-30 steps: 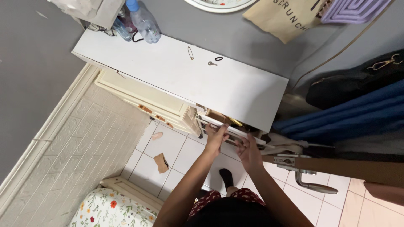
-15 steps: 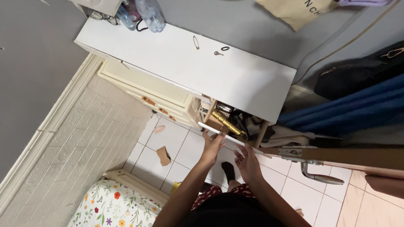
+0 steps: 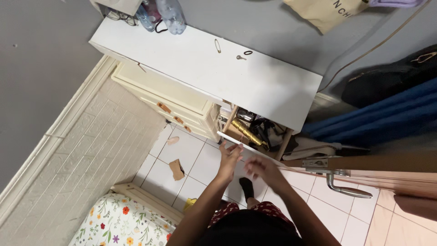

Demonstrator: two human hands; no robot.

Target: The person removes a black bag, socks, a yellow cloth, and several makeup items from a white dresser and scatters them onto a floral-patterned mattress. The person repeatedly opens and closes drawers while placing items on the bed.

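Note:
A white dresser (image 3: 205, 68) stands against the grey wall, and its drawer (image 3: 236, 141) is pulled out toward me. Inside lie a gold tube (image 3: 248, 133) and dark tangled items (image 3: 268, 134). My left hand (image 3: 229, 157) hovers just below the drawer's white front edge, fingers spread, holding nothing. My right hand (image 3: 261, 169) is a little lower and to the right, blurred by motion, and also seems to hold nothing. A small key (image 3: 240, 57), a safety pin (image 3: 218, 45) and a dark ring (image 3: 248, 53) rest on the dresser top.
Cream drawers (image 3: 168, 102) sit left of the open one. Plastic bottles (image 3: 170, 13) stand on the dresser's far left corner. A wooden door with a metal handle (image 3: 348, 189) juts in at right. Blue fabric (image 3: 373, 118) and a black bag (image 3: 387, 82) hang beyond. Scraps (image 3: 175, 169) lie on the tiled floor.
The drawer has been pulled out, showing its contents. Both hands have come off its front edge and dropped back toward me; the right one is in motion.

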